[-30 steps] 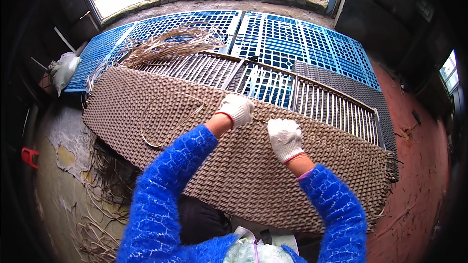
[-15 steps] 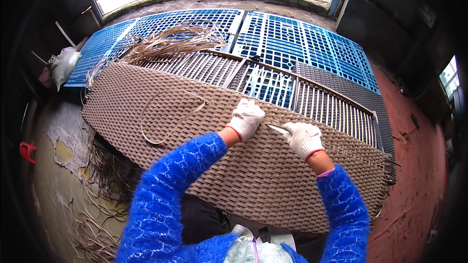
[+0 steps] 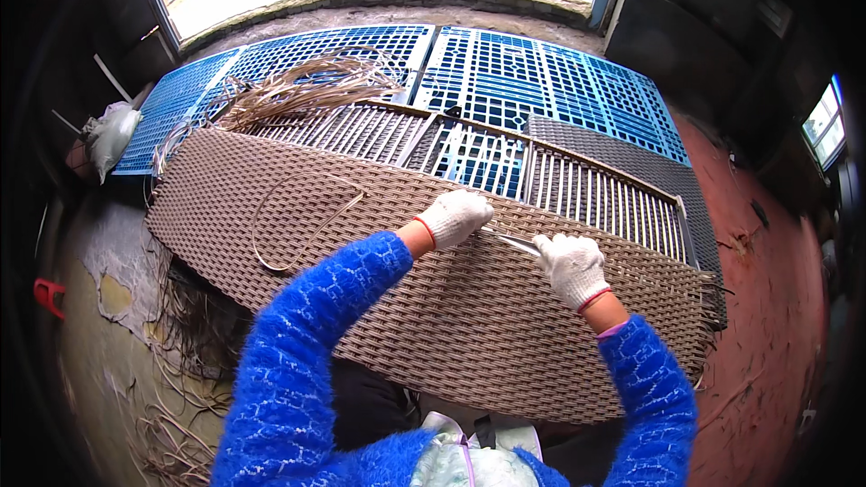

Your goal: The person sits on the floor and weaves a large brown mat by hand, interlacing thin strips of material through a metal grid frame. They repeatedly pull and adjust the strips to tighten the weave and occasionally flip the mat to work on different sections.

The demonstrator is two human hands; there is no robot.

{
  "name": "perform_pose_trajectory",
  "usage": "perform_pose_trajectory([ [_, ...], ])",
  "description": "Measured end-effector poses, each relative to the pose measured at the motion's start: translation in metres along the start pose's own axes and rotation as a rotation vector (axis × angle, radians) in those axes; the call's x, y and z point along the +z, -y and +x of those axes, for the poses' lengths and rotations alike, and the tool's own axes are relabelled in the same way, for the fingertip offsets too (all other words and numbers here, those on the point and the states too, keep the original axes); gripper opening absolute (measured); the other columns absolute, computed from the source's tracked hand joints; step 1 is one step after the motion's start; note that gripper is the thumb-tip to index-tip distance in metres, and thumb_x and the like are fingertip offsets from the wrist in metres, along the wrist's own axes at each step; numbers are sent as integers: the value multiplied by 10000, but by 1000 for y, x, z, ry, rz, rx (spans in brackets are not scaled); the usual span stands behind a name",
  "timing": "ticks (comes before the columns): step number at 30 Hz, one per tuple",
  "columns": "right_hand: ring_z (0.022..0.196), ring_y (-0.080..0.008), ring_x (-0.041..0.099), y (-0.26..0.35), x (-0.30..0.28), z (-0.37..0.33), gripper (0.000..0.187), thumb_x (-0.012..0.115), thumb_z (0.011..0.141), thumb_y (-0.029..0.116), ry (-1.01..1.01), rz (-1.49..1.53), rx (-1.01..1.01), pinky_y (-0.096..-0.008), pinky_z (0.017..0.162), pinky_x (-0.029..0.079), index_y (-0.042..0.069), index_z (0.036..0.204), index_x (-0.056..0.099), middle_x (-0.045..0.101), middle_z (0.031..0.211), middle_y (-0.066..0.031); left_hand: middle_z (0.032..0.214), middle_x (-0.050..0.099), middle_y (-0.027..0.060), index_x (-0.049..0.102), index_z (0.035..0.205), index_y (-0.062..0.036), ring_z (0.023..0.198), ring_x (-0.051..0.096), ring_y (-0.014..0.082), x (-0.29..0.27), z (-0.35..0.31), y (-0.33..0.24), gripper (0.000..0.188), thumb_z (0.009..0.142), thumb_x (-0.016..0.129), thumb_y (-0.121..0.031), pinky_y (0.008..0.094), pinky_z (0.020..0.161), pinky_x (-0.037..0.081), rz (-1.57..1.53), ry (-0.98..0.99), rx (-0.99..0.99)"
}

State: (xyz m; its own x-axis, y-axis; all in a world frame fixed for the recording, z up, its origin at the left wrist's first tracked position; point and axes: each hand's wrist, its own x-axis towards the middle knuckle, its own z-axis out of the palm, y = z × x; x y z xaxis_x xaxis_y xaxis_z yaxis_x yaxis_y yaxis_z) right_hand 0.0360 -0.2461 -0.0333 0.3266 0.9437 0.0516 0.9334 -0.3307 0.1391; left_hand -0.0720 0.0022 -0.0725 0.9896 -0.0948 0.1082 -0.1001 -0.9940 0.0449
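Clearly, in the head view, one brown woven panel (image 3: 433, 307) lies beneath the right hand (image 3: 575, 266), which grips one slim metal blade (image 3: 520, 242), and the left hand (image 3: 458, 217), curled near its tip, contents impossible to tell. One strip loop (image 3: 273, 267) lies leftward; beyond sit one strip bundle (image 3: 302, 95) and blue pallets (image 3: 548, 81).

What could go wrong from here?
1. The pointed metal tool in the right hand angles toward the left hand; a slip could jab it.
2. The tool sits close over the woven panel, so it might nick the weave.
3. The loose strand loop on the panel might snag the left sleeve.
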Motion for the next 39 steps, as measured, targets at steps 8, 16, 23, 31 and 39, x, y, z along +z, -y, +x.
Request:
perform_pose_trajectory([
  [8,774,-280,696,6,2,4,167,548,974,169,-46,-10,36,-446,658,549,137,1072,679,687,860,-91,820,659,74,636,948,-89,750,656,224,-14,20,-25,39,934,672,-84,340,681,552,-667,-260,-34],
  [16,718,-253,697,0,-1,4,215,561,989,205,25,-93,38,-401,632,545,149,1165,671,685,811,-74,859,722,47,738,942,-105,781,671,181,19,5,3,88,860,767,-96,335,721,548,-767,-69,-93],
  [23,698,-247,673,5,14,6,221,573,945,168,-163,-95,-12,-402,628,538,159,1134,687,655,795,-59,819,674,31,685,931,-37,778,645,145,-7,9,-22,35,910,713,-31,291,727,548,-819,-230,-169],
  [31,726,-246,667,9,29,10,299,561,944,157,-172,-55,-13,-392,616,543,146,1225,662,663,817,-73,820,704,21,713,944,-22,723,649,101,-29,4,-12,96,932,739,-114,263,678,557,-1277,39,-467],
  [39,715,-255,701,17,32,21,169,592,964,216,-133,-4,32,-392,617,554,129,1089,665,682,812,-77,751,697,58,672,750,-106,678,684,203,-13,2,-12,118,804,767,-151,334,659,565,-315,-40,-545],
])
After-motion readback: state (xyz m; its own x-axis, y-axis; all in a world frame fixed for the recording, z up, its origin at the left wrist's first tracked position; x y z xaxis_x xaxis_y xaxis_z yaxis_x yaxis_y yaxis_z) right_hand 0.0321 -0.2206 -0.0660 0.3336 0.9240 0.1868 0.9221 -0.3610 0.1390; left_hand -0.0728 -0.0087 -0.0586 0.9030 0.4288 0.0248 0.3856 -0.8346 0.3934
